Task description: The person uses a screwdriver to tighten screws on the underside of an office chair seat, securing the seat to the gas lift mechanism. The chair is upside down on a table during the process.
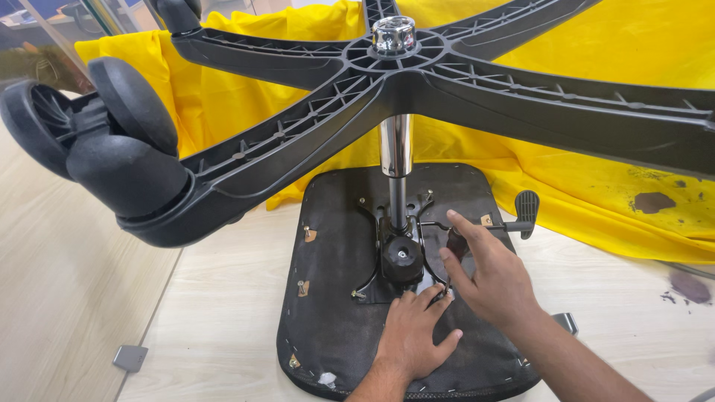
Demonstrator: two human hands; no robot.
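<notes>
An office chair lies upside down on a pale wooden surface. Its black seat underside (335, 313) faces up, with a black metal mechanism plate (398, 257) bolted at its middle. A chrome gas column (396, 149) rises from the plate to the black five-arm base (357, 97) overhead. My left hand (410, 335) rests flat on the seat underside, fingertips at the plate's near edge. My right hand (488, 275) reaches in from the right, fingers spread, touching the right side of the plate near the lever rod. Neither hand holds anything.
A black twin-wheel caster (112, 141) hangs large at the left on one base arm. A black paddle lever (525, 212) sticks out right of the plate. Yellow cloth (596, 201) with dark stains lies behind. Small grey metal pieces (130, 357) sit on the surface.
</notes>
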